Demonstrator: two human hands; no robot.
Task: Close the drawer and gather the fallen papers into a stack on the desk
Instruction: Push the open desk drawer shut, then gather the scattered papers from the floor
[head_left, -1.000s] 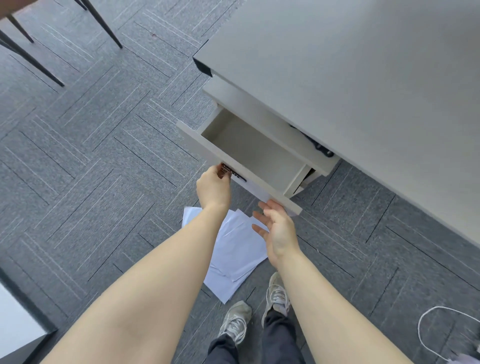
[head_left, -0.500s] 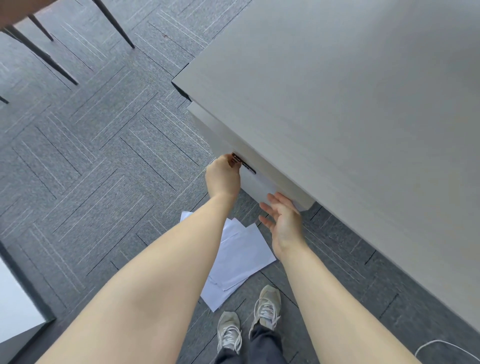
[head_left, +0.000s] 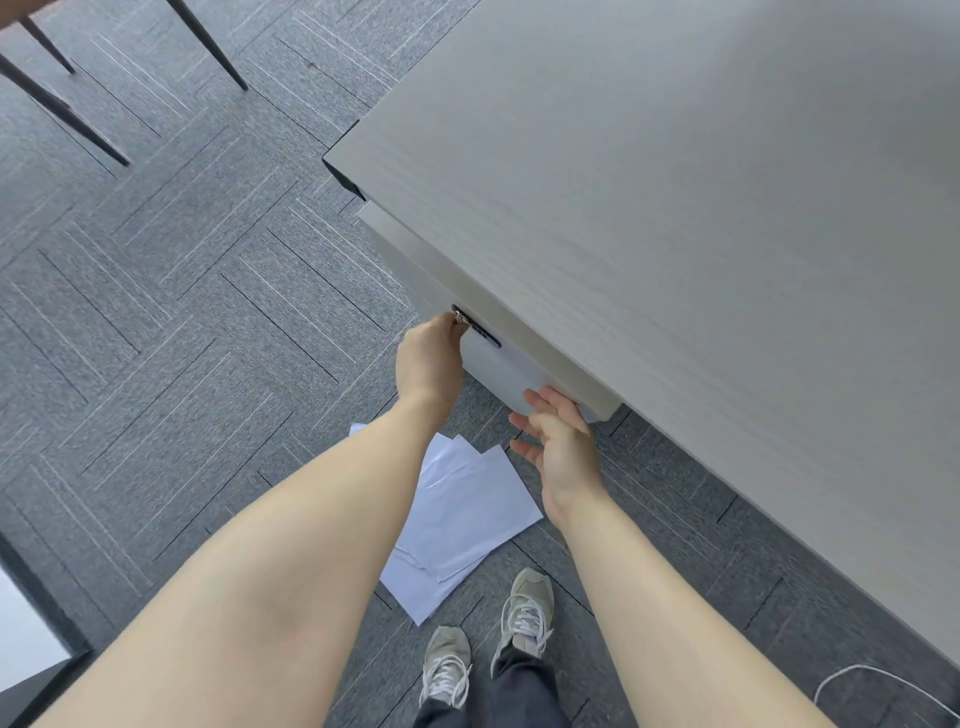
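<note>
The pale grey drawer sits pushed in under the desk, only its front showing below the desk edge. My left hand has its fingers closed at the small key or handle by the dark lock plate on the drawer front. With fingers spread, my right hand rests its fingertips against the lower right part of the drawer front. Several white papers lie fanned out on the carpet between my forearms, partly hidden by my left arm.
Grey carpet tiles cover the floor. My two sneakers stand just below the papers. Dark chair legs rise at the top left. A white cable loops at the bottom right, and a white panel edge sits at the bottom left.
The open drawer has slid in under the desk, pushed by both hands. My view has moved closer over the desk, and both hands stay on the drawer front.
</note>
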